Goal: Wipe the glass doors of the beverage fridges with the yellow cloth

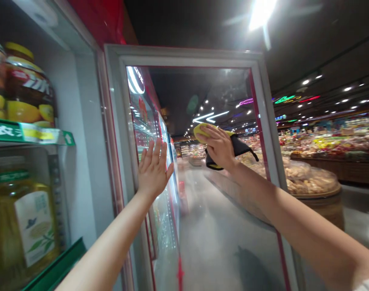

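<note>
A glass door with a grey frame stands swung out in front of me. Flat against its pane, near the hinge side, lies my left hand, open with fingers stretched and holding nothing. Higher and to the right, my right hand presses a yellow and black cloth to the glass. Part of the cloth sticks out past the fingers, and a black corner or loop hangs off to the right. My palm hides its middle.
The open cooler on the left holds bottled drinks on an upper shelf and yellow liquid in large bottles below. A green price strip edges the shelf. Right of the door stands a round wooden display bin with packaged goods.
</note>
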Demonstrator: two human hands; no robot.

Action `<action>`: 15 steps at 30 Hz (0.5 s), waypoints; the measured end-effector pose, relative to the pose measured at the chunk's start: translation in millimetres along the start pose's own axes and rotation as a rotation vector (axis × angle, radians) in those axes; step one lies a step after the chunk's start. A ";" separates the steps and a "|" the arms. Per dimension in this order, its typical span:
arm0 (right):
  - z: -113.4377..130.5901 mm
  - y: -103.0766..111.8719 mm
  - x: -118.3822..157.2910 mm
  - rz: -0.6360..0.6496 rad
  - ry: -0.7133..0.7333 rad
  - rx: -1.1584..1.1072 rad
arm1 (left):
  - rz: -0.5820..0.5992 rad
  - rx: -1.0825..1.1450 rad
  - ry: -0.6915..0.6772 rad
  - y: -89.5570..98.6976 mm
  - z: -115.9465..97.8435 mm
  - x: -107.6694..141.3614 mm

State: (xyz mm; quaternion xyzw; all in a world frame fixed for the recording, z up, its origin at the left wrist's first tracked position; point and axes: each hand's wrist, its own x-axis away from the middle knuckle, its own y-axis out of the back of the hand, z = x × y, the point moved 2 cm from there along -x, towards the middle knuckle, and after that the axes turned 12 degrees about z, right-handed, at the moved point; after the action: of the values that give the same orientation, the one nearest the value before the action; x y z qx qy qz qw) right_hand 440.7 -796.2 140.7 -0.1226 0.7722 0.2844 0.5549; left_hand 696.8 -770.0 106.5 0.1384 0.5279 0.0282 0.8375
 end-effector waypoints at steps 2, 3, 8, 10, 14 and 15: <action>-2.9 0.3 -14.0 -0.063 -0.154 0.014 | -0.005 0.007 0.005 -2.2 -0.4 0.3; 1.7 -1.8 -23.5 -0.088 -0.220 0.023 | -0.004 0.005 0.006 -3.0 -0.6 0.3; 51.8 -18.8 -41.1 -0.035 -0.154 0.053 | 0.041 -0.017 -0.012 0.3 1.1 0.5; 61.7 -19.7 -31.6 0.048 0.015 0.059 | 0.069 -0.015 -0.010 6.0 2.9 2.6; 55.8 -13.3 -32.8 0.027 0.001 0.023 | 0.050 -0.037 0.044 24.1 6.5 12.4; 56.1 -13.3 -39.9 -0.010 -0.068 0.006 | 0.037 -0.053 0.052 28.5 7.3 15.5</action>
State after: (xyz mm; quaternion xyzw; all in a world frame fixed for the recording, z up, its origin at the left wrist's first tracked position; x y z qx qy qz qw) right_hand 505.7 -779.8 161.2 -0.1149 0.7533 0.2832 0.5824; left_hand 713.0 -741.1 103.3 0.1253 0.5460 0.0613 0.8261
